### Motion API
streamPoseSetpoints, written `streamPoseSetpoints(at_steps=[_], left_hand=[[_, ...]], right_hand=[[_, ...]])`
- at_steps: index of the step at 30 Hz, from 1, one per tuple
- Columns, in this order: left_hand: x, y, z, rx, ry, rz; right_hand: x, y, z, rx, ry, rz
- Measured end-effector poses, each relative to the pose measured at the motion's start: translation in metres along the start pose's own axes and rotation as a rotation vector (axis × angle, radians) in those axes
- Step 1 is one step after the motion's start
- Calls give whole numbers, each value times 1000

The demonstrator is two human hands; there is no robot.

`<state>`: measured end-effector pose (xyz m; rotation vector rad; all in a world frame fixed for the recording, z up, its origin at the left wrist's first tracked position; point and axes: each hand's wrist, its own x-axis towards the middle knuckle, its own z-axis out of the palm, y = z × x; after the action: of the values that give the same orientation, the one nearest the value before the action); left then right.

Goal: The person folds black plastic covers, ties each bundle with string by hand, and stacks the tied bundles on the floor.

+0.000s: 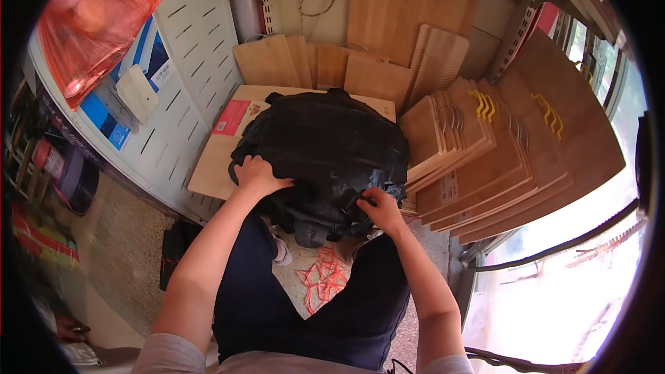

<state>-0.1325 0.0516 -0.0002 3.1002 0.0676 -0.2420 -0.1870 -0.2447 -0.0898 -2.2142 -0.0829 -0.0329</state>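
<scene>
A large black bundle [322,138], crumpled and slightly shiny like plastic or coated cloth, lies on a pale wooden board [208,166] in front of my knees. My left hand [260,176] rests on its near left side, fingers spread and thumb stretched out to the right. Near its front right edge, my right hand [379,209] pinches a small black piece of the bundle between thumb and fingers. A dark rounded part of the bundle hangs over the board's front edge, between my legs. Whatever is inside the bundle is hidden.
Wooden cutting boards [478,159] stand in a row at the right, several with hooks or handles. More boards [377,79] lean against the back wall. A perforated white panel [187,48] and a red plastic bag [97,21] are at the left. Tangled pink string [323,278] lies on the floor.
</scene>
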Motion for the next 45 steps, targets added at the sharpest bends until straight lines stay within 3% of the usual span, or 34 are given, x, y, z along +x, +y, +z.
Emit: streamPoseSetpoints(at_steps=[2,4,5,7,8,11,15,18,20,23,27,32,33,35,36,38,39,40,42,45], left_hand=[[-5,0,2,-11,29,4],[-13,0,6,-149,283,77],[-17,0,11,-148,275,76],[-21,-1,20,-298,600,308],[-21,-3,24,-297,598,307],[-20,-10,40,-292,516,718],[-29,-19,50,-285,320,729],[-44,-35,32,-355,313,876],[-54,-42,28,-338,256,867],[-56,-48,34,-217,320,885],[-45,-48,47,-76,390,865],[-42,-50,32,-115,401,907],[-44,-50,19,-187,335,895],[-38,-54,-2,-275,111,884],[-27,-56,-3,-273,110,888],[0,-59,-4,-448,-262,784],[3,-48,-31,-471,-566,477],[27,-57,-16,-432,-413,744],[63,-57,3,-882,-658,414],[78,-60,16,-895,-687,422]], right_hand=[[-1,-1,2,20,45,-4],[0,4,8,34,84,-34],[-1,6,10,43,118,-65],[-4,-2,7,27,131,-50],[-4,-6,7,11,148,-40],[0,7,11,-4,82,-100],[-1,5,3,-3,26,-187],[-10,-13,-18,-137,-110,-170],[-15,-19,-30,-244,-194,-418],[-23,-30,-34,-456,-258,-376],[-24,-29,-29,-573,-165,-408],[-26,-45,-43,-631,31,-676],[-22,-40,-47,-635,33,-673],[-13,-27,-54,-240,-165,-602],[-9,-29,-59,-240,-161,-599],[6,-38,-70,-12,-509,20],[15,-30,-70,22,-526,72],[22,-24,-64,24,-517,71],[34,-18,-55,340,-307,61],[42,-15,-55,247,-308,116]])
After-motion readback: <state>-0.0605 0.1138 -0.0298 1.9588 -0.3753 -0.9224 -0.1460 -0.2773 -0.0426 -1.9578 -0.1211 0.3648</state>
